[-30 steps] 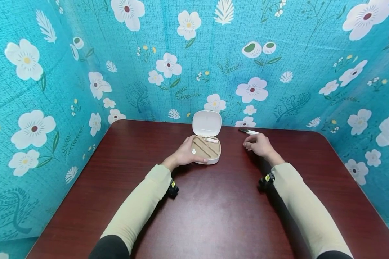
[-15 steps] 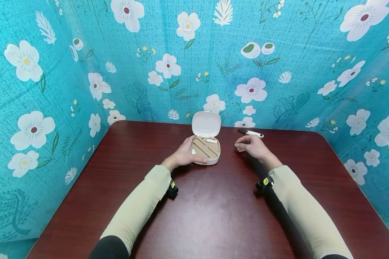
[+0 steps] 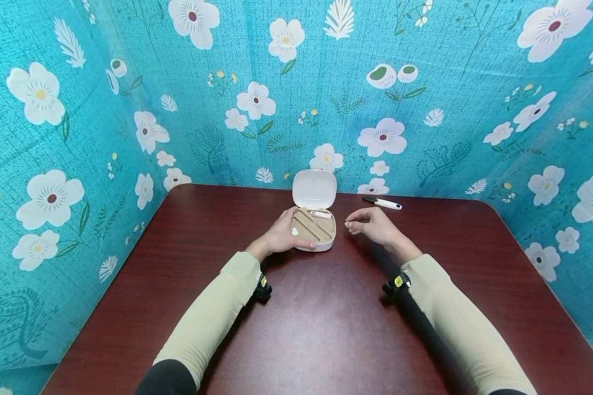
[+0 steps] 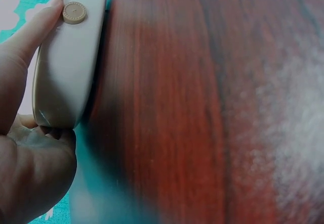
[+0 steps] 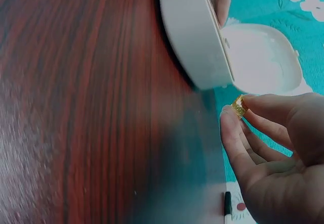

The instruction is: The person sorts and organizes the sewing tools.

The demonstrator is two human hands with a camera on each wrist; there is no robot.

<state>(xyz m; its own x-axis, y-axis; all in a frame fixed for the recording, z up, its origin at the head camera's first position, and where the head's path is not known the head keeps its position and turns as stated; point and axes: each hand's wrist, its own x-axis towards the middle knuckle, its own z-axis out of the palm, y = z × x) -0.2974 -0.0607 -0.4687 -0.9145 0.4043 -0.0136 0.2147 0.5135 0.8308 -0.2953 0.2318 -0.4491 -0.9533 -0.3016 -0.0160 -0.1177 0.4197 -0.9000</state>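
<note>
Left hand: the left hand [image 3: 281, 235] lies on the counter and holds the left side of the small white plastic case with the lid up [image 3: 315, 222]. Its grip is curled round the case, with the thumb along the near edge and the fingers at the far side. The left wrist view shows the thumb [image 4: 30, 34] pressed on the rim of the case [image 4: 66, 62], beside a round tan button [image 4: 74, 12].

Right hand: the right hand [image 3: 373, 226] is just to the right of the case and does not touch it. Its grip pinches a tiny gold, bumpy bit [image 5: 238, 105] between the thumb and the first finger [image 5: 268, 105]. In the head view the bit is too small to make out.

Case: it sits on the counter near the far edge, in the middle. The lid [image 3: 314, 188] stands up at the back. Inside, the bottom is tan with slanted grooves [image 3: 311, 225]. A small white stick [image 3: 321, 214] lies at the back of the tan part. A little white round piece [image 3: 294, 231] is at the left side, by the left hand's fingers.

Pen: a thin white pen with a black tip [image 3: 382, 203] lies flat on the counter behind the right hand, apart from it.

Counter: a dark red-brown wooden counter [image 3: 326, 318] with rounded corners.

Walls: blue cloth with white flowers [image 3: 425, 99] stands round the counter on three sides.

Sleeves: both arms wear pale cream sleeves [image 3: 212, 312], with a small black band at each wrist [image 3: 263, 286].
</note>
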